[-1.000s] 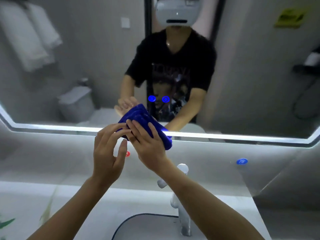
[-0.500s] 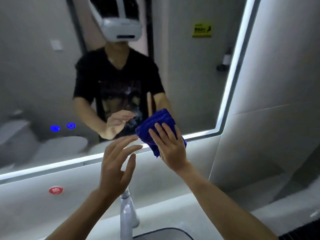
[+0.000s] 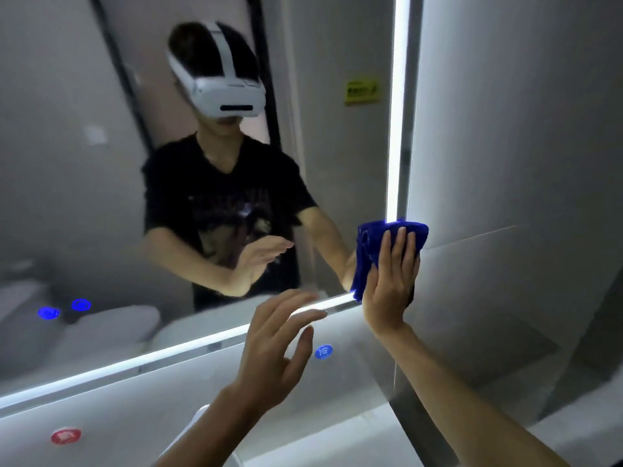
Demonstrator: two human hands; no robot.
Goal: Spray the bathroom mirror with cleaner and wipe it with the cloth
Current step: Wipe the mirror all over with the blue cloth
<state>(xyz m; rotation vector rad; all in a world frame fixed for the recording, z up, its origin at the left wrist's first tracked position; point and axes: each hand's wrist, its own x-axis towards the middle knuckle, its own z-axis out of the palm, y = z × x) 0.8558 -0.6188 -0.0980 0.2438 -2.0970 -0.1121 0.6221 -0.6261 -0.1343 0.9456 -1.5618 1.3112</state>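
Observation:
The bathroom mirror point(image 3: 101, 203) fills the left and middle of the view, edged by a lit white strip. My right hand point(image 3: 391, 281) presses a folded blue cloth point(image 3: 374, 244) flat against the mirror's lower right corner, fingers pointing up. My left hand point(image 3: 276, 342) hovers in front of the lower edge of the mirror, fingers spread, holding nothing. No spray bottle is in view.
A grey tiled wall point(image 3: 522, 163) stands right of the mirror. Below the mirror the wall carries a blue round sticker point(image 3: 323, 351) and a red one point(image 3: 65, 436). The white tap top point(image 3: 202, 419) shows behind my left forearm. The mirror reflects a person wearing a headset.
My right hand has slid the cloth rightwards along the mirror's lower edge into the lower right corner. My left hand has let go of the cloth and hangs free.

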